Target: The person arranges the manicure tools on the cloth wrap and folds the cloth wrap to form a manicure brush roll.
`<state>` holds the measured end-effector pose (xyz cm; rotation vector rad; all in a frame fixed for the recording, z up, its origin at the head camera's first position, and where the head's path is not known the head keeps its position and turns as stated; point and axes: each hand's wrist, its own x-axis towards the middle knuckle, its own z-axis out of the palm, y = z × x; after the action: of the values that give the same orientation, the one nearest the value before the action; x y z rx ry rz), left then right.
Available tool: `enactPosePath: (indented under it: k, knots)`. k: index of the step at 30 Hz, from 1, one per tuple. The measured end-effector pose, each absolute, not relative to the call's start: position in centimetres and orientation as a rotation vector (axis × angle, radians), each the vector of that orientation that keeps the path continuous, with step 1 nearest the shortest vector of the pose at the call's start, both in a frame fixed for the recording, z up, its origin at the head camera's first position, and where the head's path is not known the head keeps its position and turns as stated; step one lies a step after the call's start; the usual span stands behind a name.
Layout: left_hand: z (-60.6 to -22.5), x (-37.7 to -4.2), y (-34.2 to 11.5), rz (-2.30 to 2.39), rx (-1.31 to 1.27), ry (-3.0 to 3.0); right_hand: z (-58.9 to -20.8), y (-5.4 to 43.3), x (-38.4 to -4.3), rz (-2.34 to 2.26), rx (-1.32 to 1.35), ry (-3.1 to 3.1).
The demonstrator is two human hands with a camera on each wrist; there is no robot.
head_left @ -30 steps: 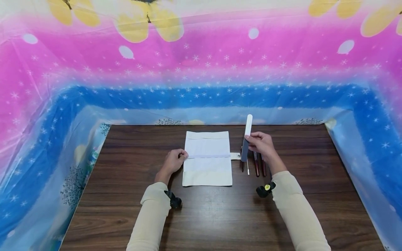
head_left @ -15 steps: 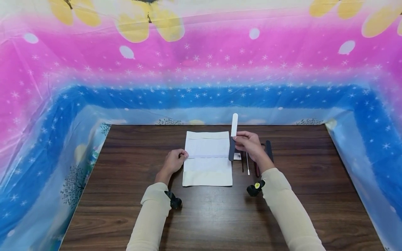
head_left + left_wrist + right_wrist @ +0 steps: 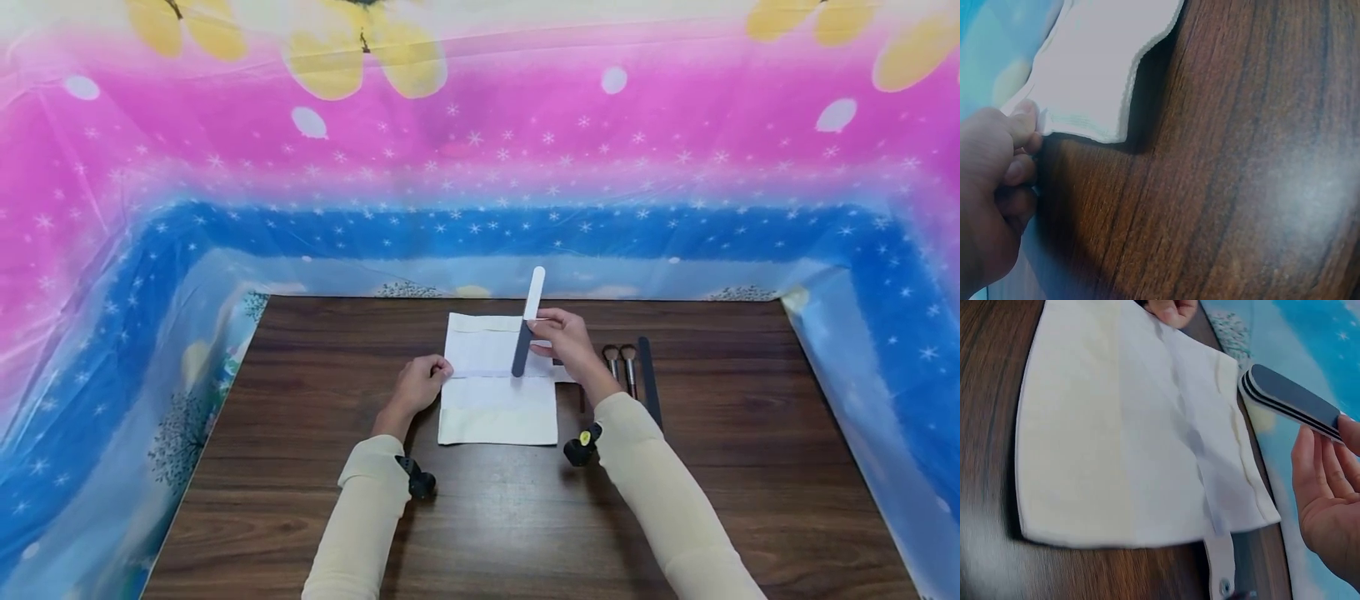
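Note:
A cream and white cloth pouch (image 3: 495, 417) lies unfolded flat on the table, with a narrow strip across its middle. My left hand (image 3: 420, 385) pinches its left edge between thumb and finger, as the left wrist view also shows. In my right hand (image 3: 564, 343), thumb and fingers pinch a nail buffer (image 3: 522, 348), held tilted above the pouch's right half. Its face is grey toward the lower end and white toward the top. The right wrist view shows black and white layers along the edge of the nail buffer (image 3: 1294, 394). The pouch's snap strap (image 3: 1222, 569) sticks out at its side.
Right of the pouch, two makeup brushes (image 3: 628, 358) and a long dark nail file (image 3: 649, 379) lie on the wooden table (image 3: 750, 467). A thin dark stick (image 3: 582, 398) lies nearer, partly behind my right hand. A printed cloth (image 3: 480, 233) walls the table's back and sides.
My right hand has carried the nail buffer leftward, from beside the pouch to over its right half, uncovering the brushes and dark file. The left hand stays at the pouch's edge.

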<state>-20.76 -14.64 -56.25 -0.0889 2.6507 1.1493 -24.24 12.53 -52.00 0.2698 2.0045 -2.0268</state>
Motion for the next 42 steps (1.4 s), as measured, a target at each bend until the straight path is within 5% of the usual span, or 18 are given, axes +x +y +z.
enactPosePath:
  k: [16, 42]
  knots:
    - [-56.2, -21.1, -14.5, 1.135, -0.017, 2.69, -53.4, 7.2, -25.5, -2.039, 0.254, 2.042]
    - [-56.5, -20.6, -14.8, 1.198, -0.039, 2.687, -56.8, 5.5, -26.3, -2.018, 0.376, 1.958]
